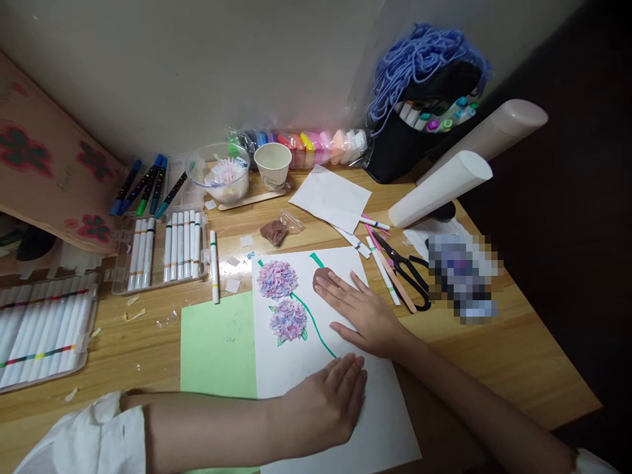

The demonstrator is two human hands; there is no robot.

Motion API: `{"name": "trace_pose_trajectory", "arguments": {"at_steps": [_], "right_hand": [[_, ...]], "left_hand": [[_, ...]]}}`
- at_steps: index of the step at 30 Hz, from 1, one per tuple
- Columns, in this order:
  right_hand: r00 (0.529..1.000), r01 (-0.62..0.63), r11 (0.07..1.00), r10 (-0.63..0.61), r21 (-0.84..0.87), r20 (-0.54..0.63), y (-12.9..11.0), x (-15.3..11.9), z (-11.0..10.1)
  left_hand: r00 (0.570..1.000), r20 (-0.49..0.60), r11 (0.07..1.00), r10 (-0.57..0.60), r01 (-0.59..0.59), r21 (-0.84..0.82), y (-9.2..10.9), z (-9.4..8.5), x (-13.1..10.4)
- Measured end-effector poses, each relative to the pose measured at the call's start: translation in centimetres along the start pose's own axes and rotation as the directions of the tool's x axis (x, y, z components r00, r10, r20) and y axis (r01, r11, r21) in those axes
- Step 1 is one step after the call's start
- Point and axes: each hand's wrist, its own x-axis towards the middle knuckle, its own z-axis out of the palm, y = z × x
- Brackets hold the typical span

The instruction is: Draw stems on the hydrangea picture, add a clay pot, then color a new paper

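My right hand (363, 313) lies open on a white sheet of paper (385, 411), its fingertips pressing a flattened patch of brown clay (322, 276) below a short green stroke. Lower on the same sheet rests my left hand (333, 398), fingers close together and laid on the paper near the end of a curved green line (316, 326). Two clusters of pink and blue paper petals stand out on the sheet: an upper flower (277, 279) and a lower flower (289, 320) with drawn green leaves. Green paper (217, 349) shows under the sheet's left side.
Behind the sheet are a bag of brown clay (275, 230), a paper cup (273, 164) and a plastic bowl (222, 181) of scraps. Marker cases (44, 336) stand left. Black scissors (409, 270), loose markers and a white tube (439, 187) lie right, near the table edge.
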Motion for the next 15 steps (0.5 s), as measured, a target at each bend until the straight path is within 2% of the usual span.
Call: {"name": "trace_pose_trajectory", "arguments": {"at_steps": [5,10,15], "right_hand": [[0.998,0.007,1.0,-0.007,-0.01,-0.055,0.01,-0.35,0.4],[1.0,-0.014,1.0,0.014,-0.006,0.028,-0.07,-0.13,0.4],[0.999,-0.032,0.999,0.031,0.042,0.021,-0.04,-0.19,0.51]], "left_hand": [[1.0,-0.002,1.0,0.012,-0.012,0.012,-0.23,-0.39,0.11],[1.0,-0.01,1.0,-0.004,0.004,0.012,-0.18,-0.26,0.1],[1.0,-0.005,1.0,0.01,-0.01,0.024,-0.08,-0.15,0.08]]}}
